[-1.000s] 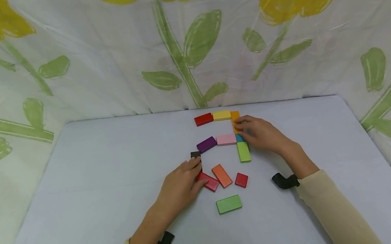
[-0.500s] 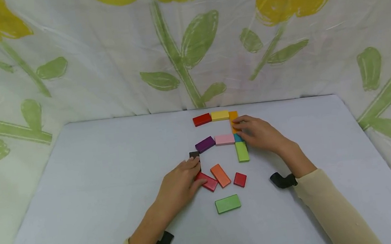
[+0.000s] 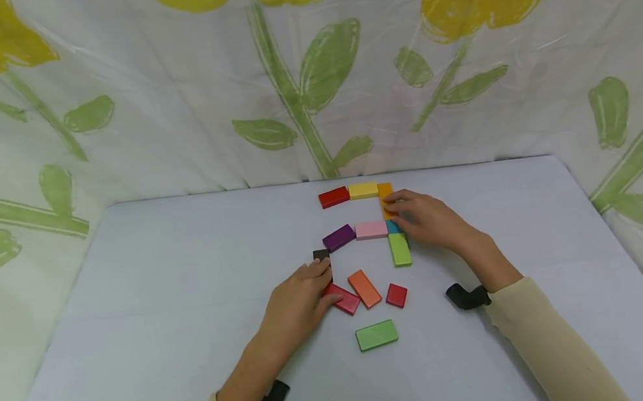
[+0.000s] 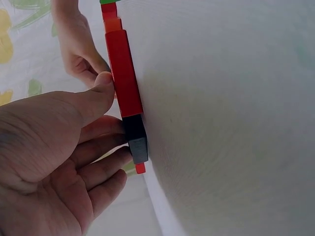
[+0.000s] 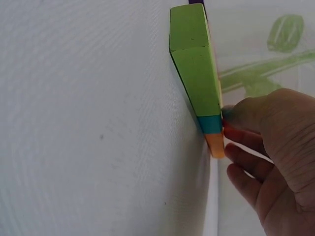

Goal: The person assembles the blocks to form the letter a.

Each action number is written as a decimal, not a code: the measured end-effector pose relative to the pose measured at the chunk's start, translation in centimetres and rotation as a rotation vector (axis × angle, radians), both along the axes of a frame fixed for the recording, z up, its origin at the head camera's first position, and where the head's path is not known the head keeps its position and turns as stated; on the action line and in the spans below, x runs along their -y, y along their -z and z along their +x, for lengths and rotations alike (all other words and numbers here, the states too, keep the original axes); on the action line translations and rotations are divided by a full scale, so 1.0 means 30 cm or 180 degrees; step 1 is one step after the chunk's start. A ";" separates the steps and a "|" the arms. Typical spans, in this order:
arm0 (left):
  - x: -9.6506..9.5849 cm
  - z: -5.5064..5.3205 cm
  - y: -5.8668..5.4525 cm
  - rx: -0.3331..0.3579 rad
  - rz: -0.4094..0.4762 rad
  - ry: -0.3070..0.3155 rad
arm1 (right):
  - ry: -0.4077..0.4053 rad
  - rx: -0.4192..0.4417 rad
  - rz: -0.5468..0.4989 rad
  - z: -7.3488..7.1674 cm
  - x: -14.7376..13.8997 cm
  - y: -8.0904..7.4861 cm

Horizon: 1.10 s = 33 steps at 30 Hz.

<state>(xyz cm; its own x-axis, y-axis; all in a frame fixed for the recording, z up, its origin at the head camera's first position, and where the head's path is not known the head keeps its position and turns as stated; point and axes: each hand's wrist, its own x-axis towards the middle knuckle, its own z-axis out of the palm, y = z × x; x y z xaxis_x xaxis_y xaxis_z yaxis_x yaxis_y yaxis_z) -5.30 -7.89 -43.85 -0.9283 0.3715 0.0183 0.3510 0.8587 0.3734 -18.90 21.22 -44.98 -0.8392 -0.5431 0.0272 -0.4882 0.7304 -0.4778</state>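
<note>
My left hand [image 3: 293, 301] lies over two blocks left of centre: its fingertips touch the black block [image 4: 135, 137] and its thumb rests on the long red block [image 4: 124, 73]. Those fingers are loosely bent, not wrapped around either block. At the right side of the layout, my right hand [image 3: 432, 220] touches the orange-yellow block [image 3: 385, 192] with its fingers, while its thumb is at the small blue block [image 5: 209, 124]. A lime green block [image 5: 197, 73] adjoins the blue one. A pink block [image 3: 371, 230] and a purple block [image 3: 339, 238] continue leftward from there.
A dark red block [image 3: 334, 197] and a yellow block [image 3: 363, 190] line the far side. Nearer lie an orange block [image 3: 364, 289], a small red block [image 3: 396, 295] and a green block [image 3: 377, 335]. The white table [image 3: 133, 312] meets a flower-painted cloth [image 3: 171, 112].
</note>
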 end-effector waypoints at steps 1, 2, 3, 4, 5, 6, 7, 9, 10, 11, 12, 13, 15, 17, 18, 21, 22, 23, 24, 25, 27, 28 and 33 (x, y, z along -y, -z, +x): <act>0.000 0.000 0.001 0.0003 -0.0007 -0.0002 | 0.0000 0.0004 0.0004 0.001 -0.001 0.001; -0.001 0.001 0.002 0.0006 -0.0010 -0.0002 | -0.0003 0.0003 0.0007 0.003 -0.001 0.001; -0.001 0.001 0.003 0.0009 -0.0013 -0.0001 | -0.0007 -0.0001 0.0004 0.004 -0.002 0.001; -0.001 0.002 0.004 0.0013 -0.0013 0.0002 | 0.0000 0.0003 0.0001 0.006 -0.003 0.001; -0.001 0.002 0.005 0.0017 -0.0013 0.0006 | -0.0001 0.0000 -0.0001 0.007 -0.005 0.000; -0.001 0.002 0.005 0.0016 -0.0010 0.0011 | 0.0007 0.0003 -0.0008 0.009 -0.006 -0.001; 0.000 0.002 0.006 0.0019 -0.0005 0.0015 | 0.0008 -0.0003 -0.0010 0.012 -0.006 -0.002; 0.001 0.002 0.007 0.0021 -0.0011 0.0018 | 0.0016 0.0013 -0.0040 0.019 -0.005 -0.006; 0.002 0.002 0.007 0.0023 -0.0016 0.0021 | 0.0023 0.0030 -0.0054 0.023 -0.003 -0.008; 0.002 0.002 0.007 0.0024 -0.0025 0.0024 | 0.0026 0.0042 -0.0065 0.028 -0.001 -0.009; 0.003 0.002 0.007 0.0027 -0.0036 0.0027 | 0.0034 0.0055 -0.0079 0.035 0.002 -0.010; 0.005 0.001 0.008 0.0033 -0.0051 0.0030 | 0.0041 0.0064 -0.0085 0.042 0.006 -0.011; 0.008 0.001 0.008 0.0044 -0.0078 0.0050 | 0.0059 0.0081 -0.0101 0.062 0.012 -0.014; 0.012 0.002 0.008 0.0034 -0.0091 0.0042 | 0.0053 0.0077 -0.0162 0.085 0.022 -0.018; 0.014 0.003 0.008 0.0029 -0.0094 0.0033 | 0.0046 0.0073 -0.0198 0.097 0.027 -0.021; 0.019 0.004 0.007 -0.0019 -0.0052 0.0026 | 0.0036 0.0034 -0.0305 0.132 0.040 -0.029; 0.019 0.003 0.007 -0.0028 -0.0025 0.0033 | 0.0046 0.0014 -0.0331 0.143 0.042 -0.030; 0.018 0.002 0.008 -0.0023 -0.0001 0.0052 | 0.0063 -0.0002 -0.0335 0.156 0.043 -0.031; 0.016 0.000 0.009 -0.0023 0.0020 0.0078 | 0.0083 -0.0023 -0.0321 0.169 0.041 -0.031; 0.014 -0.001 0.010 -0.0022 0.0027 0.0099 | 0.0102 -0.0034 -0.0315 0.182 0.040 -0.030; 0.008 -0.005 0.011 -0.0023 0.0003 0.0126 | 0.0113 -0.0051 -0.0309 0.207 0.038 -0.028; 0.006 -0.007 0.011 -0.0012 -0.0021 0.0121 | 0.0112 -0.0048 -0.0313 0.219 0.039 -0.028; 0.005 -0.012 0.007 0.0003 -0.0089 0.0076 | 0.0059 -0.0082 -0.0398 0.277 0.061 -0.042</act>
<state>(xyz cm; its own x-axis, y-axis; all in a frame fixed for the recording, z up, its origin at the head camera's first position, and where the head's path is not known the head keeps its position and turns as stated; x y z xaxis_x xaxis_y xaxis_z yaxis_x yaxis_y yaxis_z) -5.65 -8.05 -44.05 -0.9191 0.3939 0.0066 0.3712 0.8603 0.3495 -10.59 19.40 -43.70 -0.8472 -0.5186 0.1154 -0.4884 0.6749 -0.5532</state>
